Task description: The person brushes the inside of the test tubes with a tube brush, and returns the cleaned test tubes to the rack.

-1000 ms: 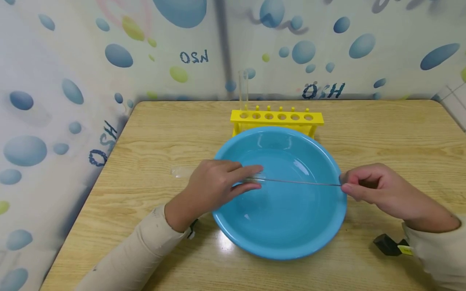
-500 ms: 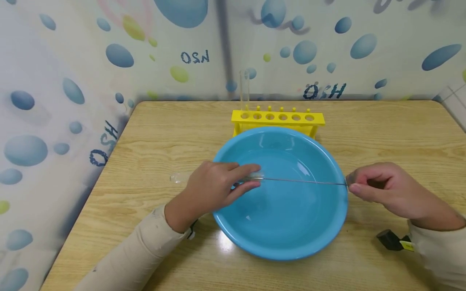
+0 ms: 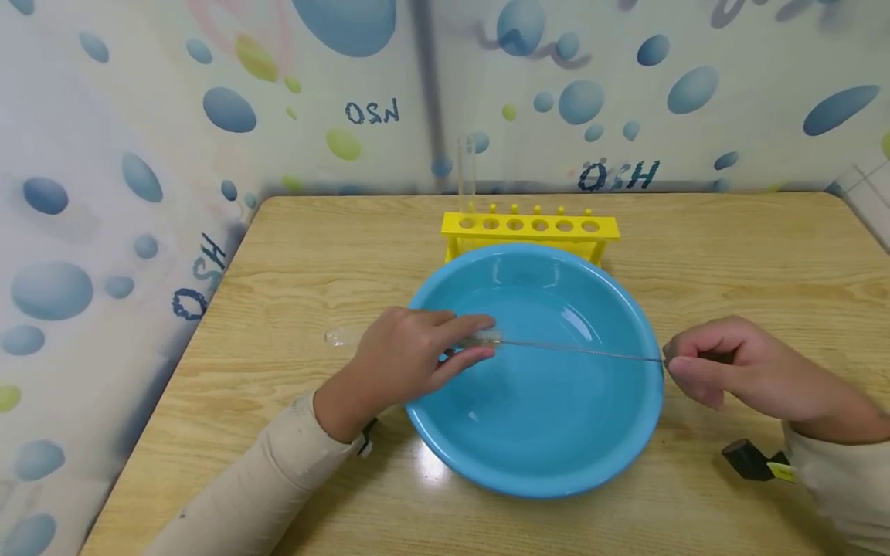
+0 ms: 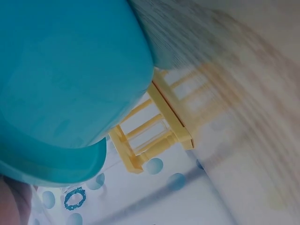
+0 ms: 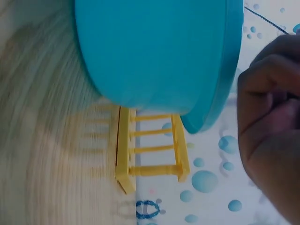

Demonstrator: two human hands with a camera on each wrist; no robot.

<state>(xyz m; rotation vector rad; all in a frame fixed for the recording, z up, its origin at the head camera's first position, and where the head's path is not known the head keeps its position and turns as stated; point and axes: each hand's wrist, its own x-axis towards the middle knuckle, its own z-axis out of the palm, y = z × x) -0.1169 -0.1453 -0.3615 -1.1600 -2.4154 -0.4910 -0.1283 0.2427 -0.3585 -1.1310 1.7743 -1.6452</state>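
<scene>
In the head view, my left hand (image 3: 406, 359) grips a clear glass test tube (image 3: 341, 337) lying sideways over the blue basin (image 3: 556, 440). The tube's rounded end sticks out to the left; its middle is hidden by the hand. From the tube's mouth, near the left fingertips, runs the thin twisted wire of a test tube brush (image 3: 580, 350). My right hand (image 3: 737, 371) pinches the wire's far end at the basin's right rim. Pale bristles seem to lie inside the mouth. The right wrist view catches a bit of the wire (image 5: 266, 19) beyond the curled right hand (image 5: 272, 112).
Behind the basin stands a yellow test tube rack (image 3: 531, 225), with one clear test tube (image 3: 467, 174) upright in its leftmost hole. A black object with a yellow label (image 3: 747, 460) lies by the right sleeve. A patterned wall (image 3: 528, 100) borders the wooden table (image 3: 299, 255).
My right hand has shifted slightly right, drawing the brush wire along, then dipped a little. More pale bristle shows at the tube's mouth. The left hand has hardly moved.
</scene>
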